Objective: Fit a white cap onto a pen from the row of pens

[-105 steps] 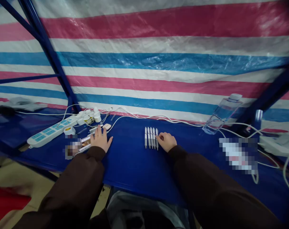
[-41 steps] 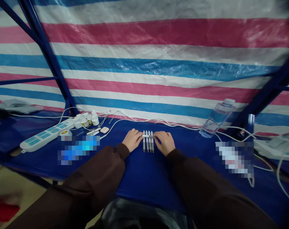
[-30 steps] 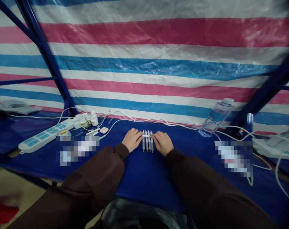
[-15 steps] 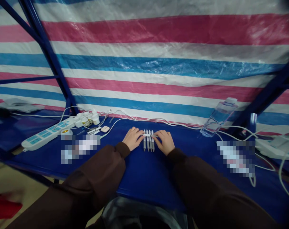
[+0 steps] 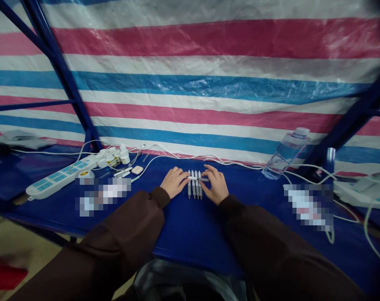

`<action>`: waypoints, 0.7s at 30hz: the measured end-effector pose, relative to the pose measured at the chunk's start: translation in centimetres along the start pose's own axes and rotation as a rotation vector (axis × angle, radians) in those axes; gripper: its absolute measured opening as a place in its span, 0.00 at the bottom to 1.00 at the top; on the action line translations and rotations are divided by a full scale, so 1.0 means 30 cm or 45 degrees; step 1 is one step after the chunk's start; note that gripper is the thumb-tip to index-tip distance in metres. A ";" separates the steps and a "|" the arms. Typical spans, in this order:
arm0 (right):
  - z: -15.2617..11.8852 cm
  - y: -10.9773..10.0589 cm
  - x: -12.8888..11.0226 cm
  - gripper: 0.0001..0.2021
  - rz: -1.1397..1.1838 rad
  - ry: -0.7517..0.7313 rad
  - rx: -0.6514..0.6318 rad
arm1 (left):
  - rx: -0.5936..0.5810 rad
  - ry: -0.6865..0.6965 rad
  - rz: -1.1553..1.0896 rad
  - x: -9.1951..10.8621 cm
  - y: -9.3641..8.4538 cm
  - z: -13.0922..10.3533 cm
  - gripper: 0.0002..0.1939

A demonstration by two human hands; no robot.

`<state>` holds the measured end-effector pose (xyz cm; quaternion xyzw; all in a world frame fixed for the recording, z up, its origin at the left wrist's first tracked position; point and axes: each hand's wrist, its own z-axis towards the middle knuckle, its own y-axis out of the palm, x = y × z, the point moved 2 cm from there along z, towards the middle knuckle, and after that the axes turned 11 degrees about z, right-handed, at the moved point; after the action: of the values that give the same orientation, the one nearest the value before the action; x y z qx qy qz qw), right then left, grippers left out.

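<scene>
Several grey-and-white pens [image 5: 194, 191] lie side by side on the blue table, pointing toward me. Another pen [image 5: 193, 178] lies crosswise over them, its white end to the left and its grey end to the right. My left hand [image 5: 174, 181] has thumb and fingers closed on the white end. At the grey end is my right hand [image 5: 216, 183], with thumb and index finger spread apart around the tip. Whether the right fingers still touch that pen is too small to tell.
On the left lie a white power strip [image 5: 61, 177] with plugs and a small white case [image 5: 137, 169]. A clear water bottle [image 5: 285, 154] leans at the back right. White cables [image 5: 227, 162] run along the rear, before a striped plastic sheet [image 5: 209, 100]. Blurred items lie on both sides.
My right index finger has lifted and spread away from the crosswise pen's grey end. My left hand keeps its hold, and the pens stay in place.
</scene>
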<state>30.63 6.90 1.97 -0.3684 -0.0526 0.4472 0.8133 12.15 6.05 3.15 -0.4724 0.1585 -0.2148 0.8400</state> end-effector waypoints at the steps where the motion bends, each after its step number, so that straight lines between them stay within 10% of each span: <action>1: 0.000 0.001 -0.002 0.14 -0.012 -0.009 -0.012 | -0.003 0.002 -0.002 0.000 0.000 0.000 0.18; 12: -0.007 0.013 -0.004 0.11 -0.119 -0.144 -0.029 | -0.033 -0.046 -0.106 0.007 0.001 -0.001 0.18; 21: -0.016 -0.002 0.039 0.08 0.020 0.187 0.235 | -0.017 -0.160 -0.258 -0.010 0.008 0.003 0.17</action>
<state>31.57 7.49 1.37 -0.3240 0.0513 0.4282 0.8420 11.98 6.39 3.01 -0.5041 0.0583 -0.2674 0.8191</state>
